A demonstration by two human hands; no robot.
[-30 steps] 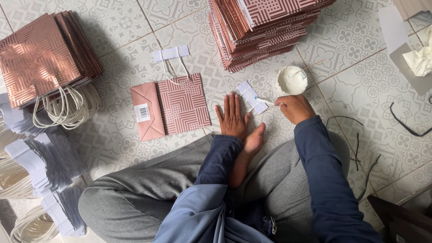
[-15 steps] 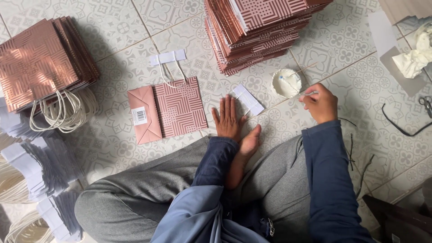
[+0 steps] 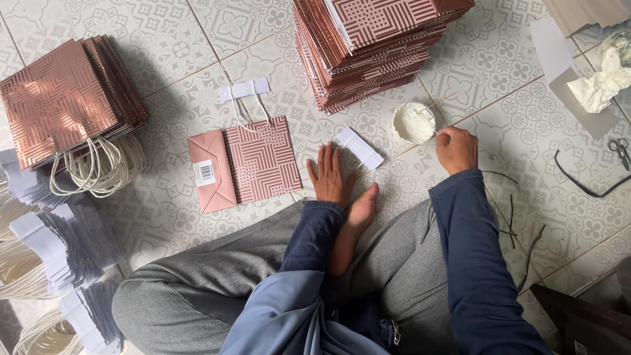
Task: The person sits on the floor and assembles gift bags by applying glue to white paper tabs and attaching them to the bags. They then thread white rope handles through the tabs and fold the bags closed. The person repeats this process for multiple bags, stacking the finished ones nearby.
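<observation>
Patterned tile floor [image 3: 197,39] w/ bag stacks [image 3: 374,46], left hand [image 3: 330,174] flat

White barcode label [image 3: 205,173] — on pink bag's [image 3: 246,164] flap.

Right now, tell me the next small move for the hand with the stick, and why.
Probably carry the thin stick from the small white dish of paste over to the white paper strip. The right hand holds the stick at the dish, while the left hand lies flat on the floor beside the strip.
</observation>
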